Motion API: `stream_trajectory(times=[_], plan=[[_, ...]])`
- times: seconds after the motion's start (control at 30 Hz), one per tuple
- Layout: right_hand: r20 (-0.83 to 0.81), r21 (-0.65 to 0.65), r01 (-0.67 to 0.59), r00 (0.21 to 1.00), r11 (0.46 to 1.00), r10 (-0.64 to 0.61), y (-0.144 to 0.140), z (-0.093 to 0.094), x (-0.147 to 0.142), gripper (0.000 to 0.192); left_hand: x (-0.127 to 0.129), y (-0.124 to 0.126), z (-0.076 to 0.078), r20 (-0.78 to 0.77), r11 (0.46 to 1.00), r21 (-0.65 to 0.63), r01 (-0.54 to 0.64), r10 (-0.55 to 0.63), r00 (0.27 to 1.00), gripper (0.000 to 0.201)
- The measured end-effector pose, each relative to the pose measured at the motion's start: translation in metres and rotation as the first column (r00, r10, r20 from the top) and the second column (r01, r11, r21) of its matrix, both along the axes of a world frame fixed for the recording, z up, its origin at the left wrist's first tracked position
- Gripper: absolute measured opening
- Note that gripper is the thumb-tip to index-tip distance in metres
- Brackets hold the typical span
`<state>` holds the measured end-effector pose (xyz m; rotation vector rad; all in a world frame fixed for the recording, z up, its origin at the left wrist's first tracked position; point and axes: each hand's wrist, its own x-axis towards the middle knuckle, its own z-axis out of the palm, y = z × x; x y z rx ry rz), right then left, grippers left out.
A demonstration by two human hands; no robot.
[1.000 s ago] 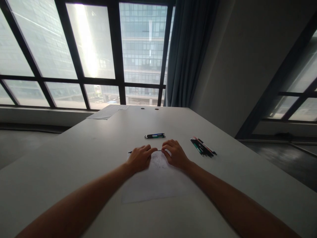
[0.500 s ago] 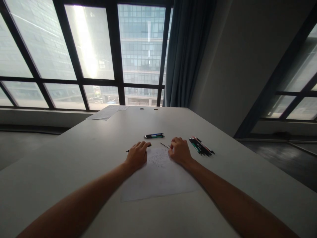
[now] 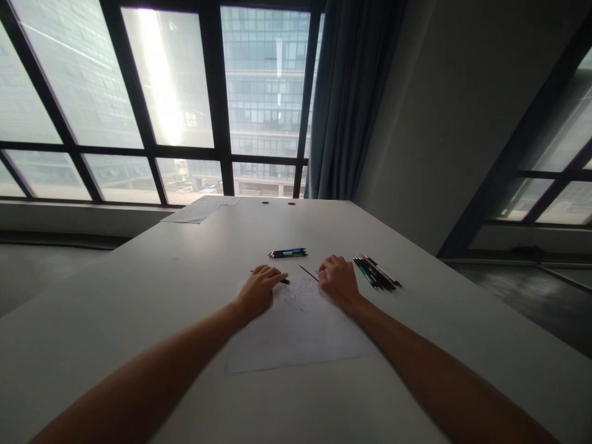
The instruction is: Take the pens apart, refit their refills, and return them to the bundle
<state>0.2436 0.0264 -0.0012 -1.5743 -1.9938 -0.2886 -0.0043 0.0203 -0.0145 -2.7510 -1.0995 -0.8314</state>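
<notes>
Both hands have drawn apart since the earlier frames: a second ago they met over one thin object at the far edge of the sheet; now that object is in two pieces.

Left hand [image 3: 257,290] rests palm-down on the far left corner of the paper sheet [image 3: 296,330]. Its fingers [image 3: 272,279] are pressed together and curled over a dark pen body [image 3: 283,281], whose tip sticks out to the right of the fingertips. The pen body lies flat against the table, probably pinned so that it cannot roll.

Right hand [image 3: 339,280] sits at the far right corner of the sheet, fingers curled into a loose fist. A thin dark rod [image 3: 308,273], likely the pen's refill, slants out to the left from it. Whether the fingertips pinch the rod's end, I cannot tell; the knuckles hide it.

Faint scribbles mark the far part of the sheet between the hands, so both forearms seem to hold the paper steady.

Two pens [image 3: 288,253] lie side by side just beyond the hands. A larger pen bundle [image 3: 377,273] lies just right of the right hand. White table [image 3: 139,296] carries everything; more papers [image 3: 201,208] lie at its far edge near the window.
</notes>
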Motion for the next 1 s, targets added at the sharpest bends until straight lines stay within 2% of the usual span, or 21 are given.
stream_trajectory(times=[0.1, 0.2, 0.3, 0.37, 0.47, 0.63, 0.87, 1.0], plan=[[-0.187, 0.045, -0.006, 0.982, 0.999, 0.015, 0.007, -0.006, 0.008, 0.018, -0.001, 0.003, -0.004, 0.043, 0.999, -0.032, 0.006, -0.005, 0.999, 0.071], [-0.43, 0.111, 0.037, 0.903, 0.993, 0.015, 0.016, -0.012, 0.018, 0.023, -0.002, 0.005, -0.007, 0.078, 0.996, -0.06, -0.065, 0.069, 0.995, 0.073], [-0.503, 0.132, 0.067, 0.864, 0.989, 0.008, 0.019, -0.014, 0.025, 0.022, -0.001, 0.004, -0.007, 0.088, 0.991, -0.074, -0.113, 0.119, 0.989, 0.065], [-0.413, 0.126, 0.042, 0.91, 0.991, 0.014, 0.017, -0.013, 0.023, 0.016, 0.0, 0.002, -0.006, 0.084, 0.991, -0.072, -0.112, 0.118, 0.989, 0.059], [-0.173, 0.108, -0.03, 0.984, 0.994, 0.048, 0.008, -0.008, 0.014, 0.009, 0.002, 0.0, -0.004, 0.072, 0.994, -0.07, -0.086, 0.091, 0.993, 0.047], [0.081, 0.034, -0.062, 0.995, 0.998, 0.059, -0.006, 0.0, 0.001, 0.011, 0.003, -0.002, -0.003, 0.031, 0.99, -0.091, -0.105, 0.109, 0.994, 0.033], [0.154, -0.081, -0.03, 0.987, 0.996, 0.042, -0.008, 0.0, -0.001, 0.009, 0.003, -0.003, 0.001, 0.034, 0.987, -0.114, -0.112, 0.117, 0.993, 0.022], [0.121, -0.069, -0.068, 0.99, 0.995, 0.076, -0.008, 0.001, -0.003, 0.009, 0.004, -0.005, 0.005, 0.055, 0.981, -0.08, -0.179, 0.184, 0.981, 0.019]])
